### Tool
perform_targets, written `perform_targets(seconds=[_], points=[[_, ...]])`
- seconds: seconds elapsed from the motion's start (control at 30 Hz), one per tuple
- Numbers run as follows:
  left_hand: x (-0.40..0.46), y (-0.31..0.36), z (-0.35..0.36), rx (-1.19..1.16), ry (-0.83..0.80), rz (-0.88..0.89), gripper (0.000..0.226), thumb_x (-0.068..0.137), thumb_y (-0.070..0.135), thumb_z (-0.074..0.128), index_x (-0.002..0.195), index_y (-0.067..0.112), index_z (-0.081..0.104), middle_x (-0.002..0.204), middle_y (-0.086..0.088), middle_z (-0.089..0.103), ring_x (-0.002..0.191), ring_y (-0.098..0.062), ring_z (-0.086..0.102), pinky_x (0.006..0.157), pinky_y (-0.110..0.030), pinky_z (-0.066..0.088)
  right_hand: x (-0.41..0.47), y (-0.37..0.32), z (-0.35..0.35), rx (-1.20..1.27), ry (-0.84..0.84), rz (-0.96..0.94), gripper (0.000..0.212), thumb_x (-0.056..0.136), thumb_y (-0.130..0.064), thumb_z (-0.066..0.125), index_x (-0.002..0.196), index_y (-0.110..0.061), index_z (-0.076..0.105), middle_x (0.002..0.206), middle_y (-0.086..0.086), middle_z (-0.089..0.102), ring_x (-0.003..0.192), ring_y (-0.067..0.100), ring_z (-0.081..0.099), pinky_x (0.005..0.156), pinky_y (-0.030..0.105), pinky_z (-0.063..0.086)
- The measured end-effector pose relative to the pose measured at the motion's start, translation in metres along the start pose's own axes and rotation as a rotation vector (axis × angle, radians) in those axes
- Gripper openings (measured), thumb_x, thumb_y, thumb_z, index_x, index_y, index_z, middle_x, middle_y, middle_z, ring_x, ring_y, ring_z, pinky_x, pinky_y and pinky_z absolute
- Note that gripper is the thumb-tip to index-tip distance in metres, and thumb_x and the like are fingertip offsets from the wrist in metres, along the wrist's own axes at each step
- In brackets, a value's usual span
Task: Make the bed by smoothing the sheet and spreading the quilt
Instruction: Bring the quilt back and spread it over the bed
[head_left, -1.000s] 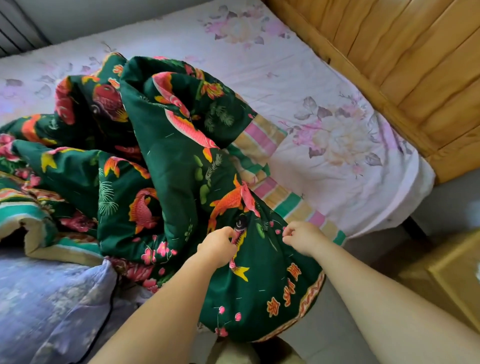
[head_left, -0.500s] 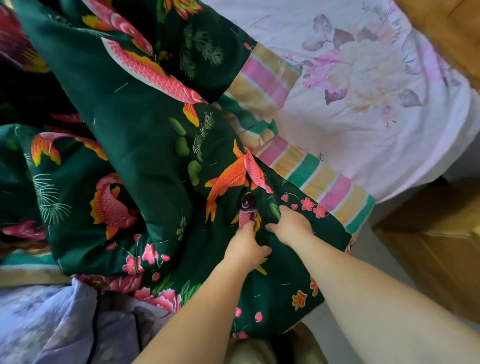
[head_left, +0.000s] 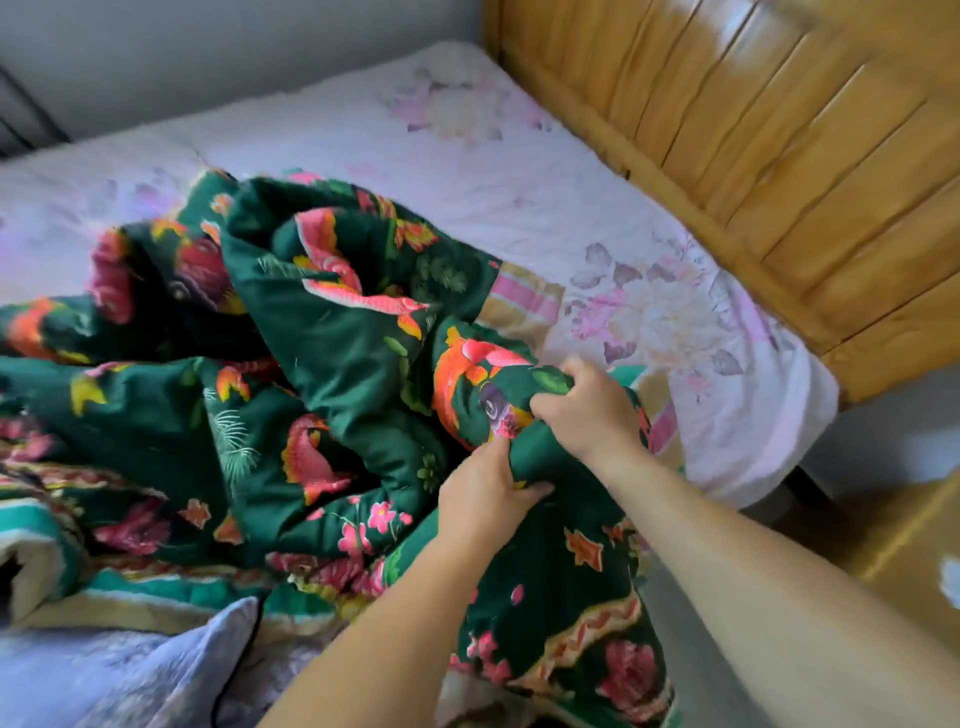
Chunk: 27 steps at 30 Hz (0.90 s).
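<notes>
Now both hands had bunched up the cloth they only pinched half a second before: the right hand (head_left: 589, 410) clenched a fold of the green quilt (head_left: 322, 364), and the left hand (head_left: 480, 493), at its seven o'clock, gripped the same fold from below. The quilt lay heaped across the bed, with bare floral sheet (head_left: 467, 156) toward twelve and the wooden headboard (head_left: 779, 156) at two. Probably a lift to spread it came next.

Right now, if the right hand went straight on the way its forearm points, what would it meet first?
The right hand grips the bunched green quilt. Going up-left, it would likely meet that quilt's raised folds first; depth is unclear.
</notes>
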<state>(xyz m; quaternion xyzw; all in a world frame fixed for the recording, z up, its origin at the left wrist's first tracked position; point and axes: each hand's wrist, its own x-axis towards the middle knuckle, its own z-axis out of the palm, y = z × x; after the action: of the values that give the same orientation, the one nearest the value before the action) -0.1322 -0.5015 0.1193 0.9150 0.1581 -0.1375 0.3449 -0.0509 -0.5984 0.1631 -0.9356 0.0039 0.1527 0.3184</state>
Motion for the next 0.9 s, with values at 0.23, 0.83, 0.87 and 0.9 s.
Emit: perform_targets(seconds=[0.23,0.83,0.87,0.9], points=[[0.021,0.107,-0.086,-0.268,0.335,0.188,0.043,0.079,0.038,0.071,0.114,0.018,0.057,0.108,-0.004,0.067,0.104,-0.026,0.06,0.083,-0.037,0.048,0.019,-0.089,-0.124,0.011,0.351,-0.341,0.018,0.072,-0.021,0.063,0.075,-0.014,0.047,0.063,-0.002,0.044,0.072,0.028,0.046,0.053,0.033,0.026],[0.178,0.339,-0.086,0.0,0.52,0.215,0.066,0.074,0.043,0.074,0.128,0.016,0.047,0.125,-0.004,0.057,0.117,-0.023,0.054,0.092,-0.032,0.044,0.22,-0.029,-0.321,0.081,0.555,-0.721,0.021,0.063,-0.029,0.053,0.08,-0.018,0.047,0.068,0.001,0.052,0.071,0.03,0.053,0.059,0.032,0.033],[0.188,0.338,-0.073,0.026,0.433,0.166,0.074,0.073,0.044,0.074,0.134,0.018,0.042,0.131,-0.004,0.053,0.121,-0.023,0.051,0.097,-0.034,0.043,0.238,-0.012,-0.316,0.018,0.516,-0.684,0.024,0.065,-0.031,0.054,0.084,-0.016,0.051,0.073,0.003,0.055,0.075,0.03,0.055,0.062,0.032,0.031],[0.196,0.333,-0.06,0.043,0.341,0.117,0.08,0.073,0.045,0.074,0.139,0.02,0.037,0.135,-0.004,0.05,0.124,-0.023,0.048,0.101,-0.036,0.041,0.255,0.006,-0.31,-0.058,0.466,-0.62,0.027,0.07,-0.032,0.056,0.09,-0.015,0.053,0.081,0.004,0.058,0.083,0.03,0.057,0.066,0.032,0.033]])
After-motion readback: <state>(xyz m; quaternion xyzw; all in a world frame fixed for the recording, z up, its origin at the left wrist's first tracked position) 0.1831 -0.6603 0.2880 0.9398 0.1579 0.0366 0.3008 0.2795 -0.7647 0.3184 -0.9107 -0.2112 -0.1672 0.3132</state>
